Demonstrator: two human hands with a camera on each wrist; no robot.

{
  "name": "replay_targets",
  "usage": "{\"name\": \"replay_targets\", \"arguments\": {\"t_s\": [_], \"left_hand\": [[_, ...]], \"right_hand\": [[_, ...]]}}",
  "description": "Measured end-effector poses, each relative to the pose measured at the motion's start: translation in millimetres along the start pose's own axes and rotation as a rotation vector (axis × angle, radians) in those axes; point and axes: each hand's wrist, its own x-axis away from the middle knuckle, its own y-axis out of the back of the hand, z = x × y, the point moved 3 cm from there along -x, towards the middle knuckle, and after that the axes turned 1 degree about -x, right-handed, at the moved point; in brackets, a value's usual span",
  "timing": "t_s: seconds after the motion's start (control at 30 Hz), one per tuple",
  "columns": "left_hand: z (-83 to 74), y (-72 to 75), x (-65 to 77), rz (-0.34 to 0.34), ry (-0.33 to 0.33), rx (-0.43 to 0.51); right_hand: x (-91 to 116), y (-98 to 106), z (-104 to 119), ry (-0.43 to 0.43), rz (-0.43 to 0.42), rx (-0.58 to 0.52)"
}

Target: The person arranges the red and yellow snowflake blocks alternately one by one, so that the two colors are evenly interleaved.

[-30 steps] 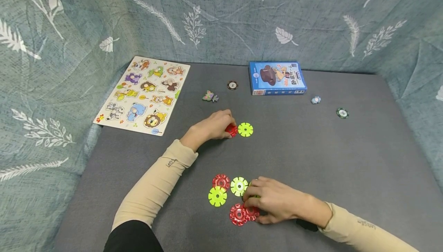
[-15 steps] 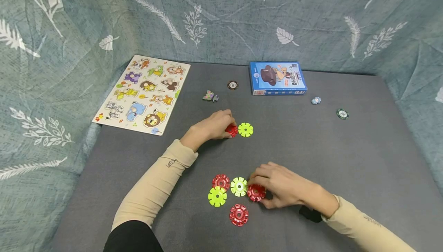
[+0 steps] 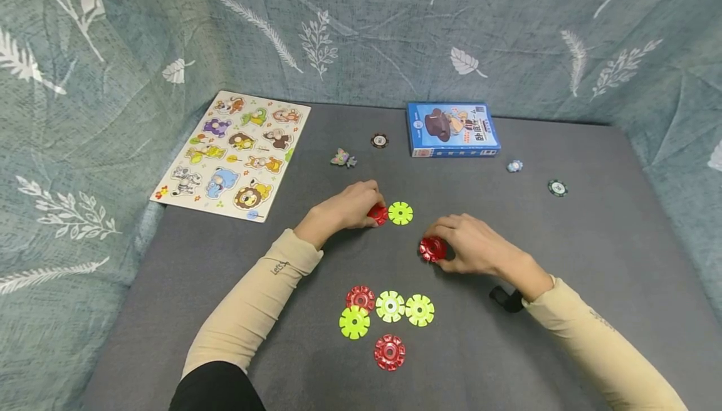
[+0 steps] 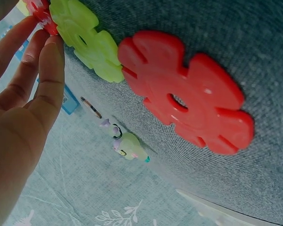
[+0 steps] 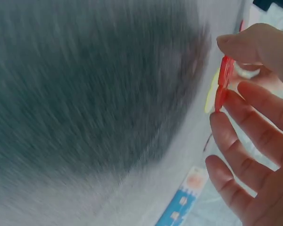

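My left hand (image 3: 350,204) rests low over the table, thumb and fingertips pinching a red notched plastic disc (image 3: 378,214). A yellow-green notched disc (image 3: 400,213) lies just right of it. In the left wrist view, under the hand, another yellow-green disc (image 4: 87,42) and a bigger-looking red disc (image 4: 179,94) extend the row; the hand hides both in the head view. My right hand (image 3: 474,245) holds a red notched disc (image 3: 432,249) between thumb and fingers, to the lower right of the row. The right wrist view shows this disc (image 5: 223,82) nearly edge-on.
Nearer the front lie several loose discs, among them yellow-green ones (image 3: 420,310) and a red one (image 3: 390,353). Farther back are an animal puzzle board (image 3: 225,160), a small toy figure (image 3: 341,158), poker chips (image 3: 380,140), a blue box (image 3: 454,129) and a tiny blue figure (image 3: 514,165).
My right hand has picked a red disc from the front group and carried it away toward the row, uncovering a yellow-green disc. The left hand has stayed in place.
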Motion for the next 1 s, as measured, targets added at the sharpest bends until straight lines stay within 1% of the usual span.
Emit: {"name": "replay_targets", "arguments": {"t_s": [0.17,0.27,0.43,0.57,1.0], "left_hand": [[0.3,0.1,0.6,0.001,0.000,-0.007],[-0.3,0.9,1.1,0.002,0.000,-0.007],[-1.9,2.2,2.6,0.003,0.003,-0.007],[-2.6,2.0,2.8,0.005,-0.003,-0.009],[-2.5,2.6,2.4,-0.016,-0.021,-0.023]], "right_hand": [[-15.6,4.2,-17.5,-0.087,0.017,0.011],[-25.8,4.8,-26.1,-0.118,0.030,0.000],[-37.7,3.2,-37.4,-0.159,0.079,-0.032],[-41.7,0.5,-43.3,-0.168,0.100,-0.053],[-45.4,-2.4,-48.2,-0.145,0.096,-0.103]]}}
